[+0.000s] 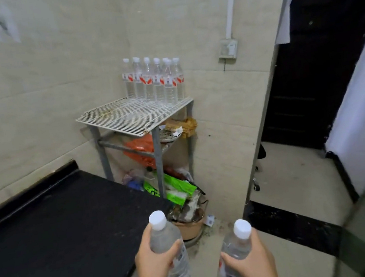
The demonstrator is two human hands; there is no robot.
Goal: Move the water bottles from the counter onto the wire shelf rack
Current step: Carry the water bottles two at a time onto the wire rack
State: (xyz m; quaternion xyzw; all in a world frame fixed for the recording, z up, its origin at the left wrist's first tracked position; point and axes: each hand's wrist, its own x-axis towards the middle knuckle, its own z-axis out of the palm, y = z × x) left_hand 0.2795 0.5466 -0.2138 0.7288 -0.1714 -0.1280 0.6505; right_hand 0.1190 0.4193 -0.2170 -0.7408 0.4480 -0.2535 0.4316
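1. I have two clear water bottles in hand. The left hand (154, 258) is wrapped around the upper body of the left bottle (171, 251), thumb across the front, white cap up and tilted slightly away from me. The right hand (251, 261) is closed the same way around the right bottle (233, 261).

2. Both bottles hang in the air just off the end of the black counter (57, 236), well apart from the wire shelf rack (132, 117) in the corner ahead. No bottle shows on the part of the counter in view.

3. I judge this as the carry step. To do it well I would bring each bottle over the open front half of the top wire shelf, level it upright before lowering, and seat the base flat across the wires so it does not rock. I would set down one at a time, near the standing row but not nudging it.

4. That row of bottles (154, 81) stands along the back edge of the shelf: I count seven white caps, one bottle slightly forward of the rest, all with red-and-white labels. With my two, nine bottles are in view.

5. Under the shelf: an orange bag (140, 151), a plate of scraps (169, 135), green packets (179, 188), and a full waste bin (189, 224) on the floor.
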